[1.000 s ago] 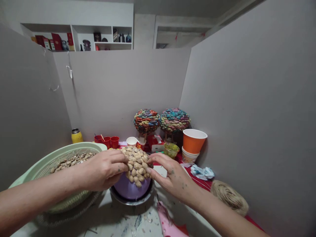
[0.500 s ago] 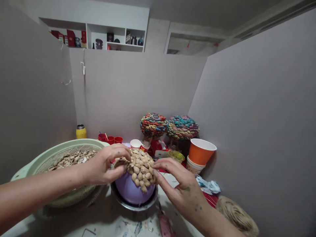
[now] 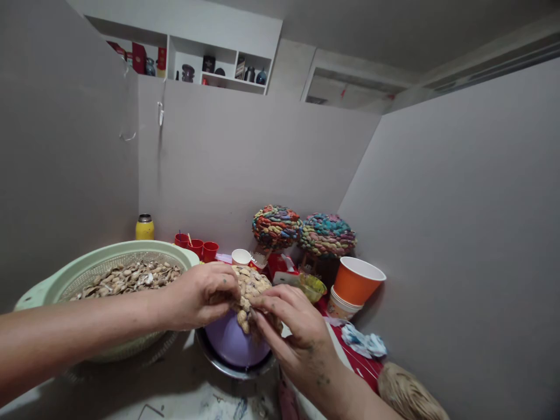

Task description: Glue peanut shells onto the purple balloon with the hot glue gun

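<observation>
A rounded purple form (image 3: pixel 234 341), perhaps a balloon, sits in a metal bowl (image 3: pixel 240 373). Peanut shells (image 3: pixel 251 283) cover its top and far side in a bumpy layer. My left hand (image 3: pixel 207 296) is at the left edge of this layer, fingers curled and closed; what they hold is hidden. From the right, my right hand (image 3: pixel 297 329) pinches with thumb and forefinger at a peanut shell on the front of the layer. To the left, a pale green colander (image 3: pixel 56 283) contains many loose peanut shells (image 3: pixel 131 277).
Behind stand red cups (image 3: pixel 210 252), a white paper cup (image 3: pixel 241 257), a yellow bottle (image 3: pixel 144 228) and two colourful, tree-like pieces (image 3: pixel 328 234). An orange bucket (image 3: pixel 356 280), a stained cloth (image 3: pixel 364 341) and a coil of cord (image 3: pixel 409 394) lie along the right panel.
My right hand has moved left onto the front of the shell layer, its fingers closing together. My left fingers have curled tighter, and the view has tilted slightly.
</observation>
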### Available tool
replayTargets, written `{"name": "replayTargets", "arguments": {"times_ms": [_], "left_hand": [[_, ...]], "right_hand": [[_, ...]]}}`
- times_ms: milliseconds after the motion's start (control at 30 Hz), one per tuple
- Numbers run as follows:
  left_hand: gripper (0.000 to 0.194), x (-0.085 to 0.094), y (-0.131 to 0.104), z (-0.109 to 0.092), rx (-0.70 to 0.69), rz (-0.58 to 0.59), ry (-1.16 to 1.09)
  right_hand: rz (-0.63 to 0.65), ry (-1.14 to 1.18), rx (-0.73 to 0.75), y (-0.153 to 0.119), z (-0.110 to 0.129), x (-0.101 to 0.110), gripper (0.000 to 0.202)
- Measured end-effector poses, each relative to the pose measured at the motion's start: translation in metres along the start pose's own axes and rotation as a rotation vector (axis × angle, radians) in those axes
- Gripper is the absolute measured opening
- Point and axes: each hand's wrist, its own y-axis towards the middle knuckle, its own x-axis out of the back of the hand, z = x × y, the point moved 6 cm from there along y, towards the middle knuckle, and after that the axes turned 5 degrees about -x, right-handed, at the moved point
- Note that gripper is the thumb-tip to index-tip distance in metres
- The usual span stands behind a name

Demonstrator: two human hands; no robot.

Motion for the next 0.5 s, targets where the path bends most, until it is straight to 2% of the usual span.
{"name": "replayTargets", "arguments": {"times_ms": [300, 367, 500], "left_hand": [[0.015, 0.001, 0.000, -0.002, 0.048, -0.030, -0.038], [0.014, 0.004, 0.000, 0.002, 0.126, -0.061, -0.073], [0.015, 0.016, -0.004, 0.022, 0.385, -0.230, -0.088]], "right_hand": [[0.051, -0.051, 0.025, -0.003, -0.004, -0.016, 0.013], [0.045, -0.075, 0.050, -0.004, -0.001, -0.017, 0.013], [0.033, -0.117, 0.101, -0.003, 0.003, -0.016, 0.013]]}}
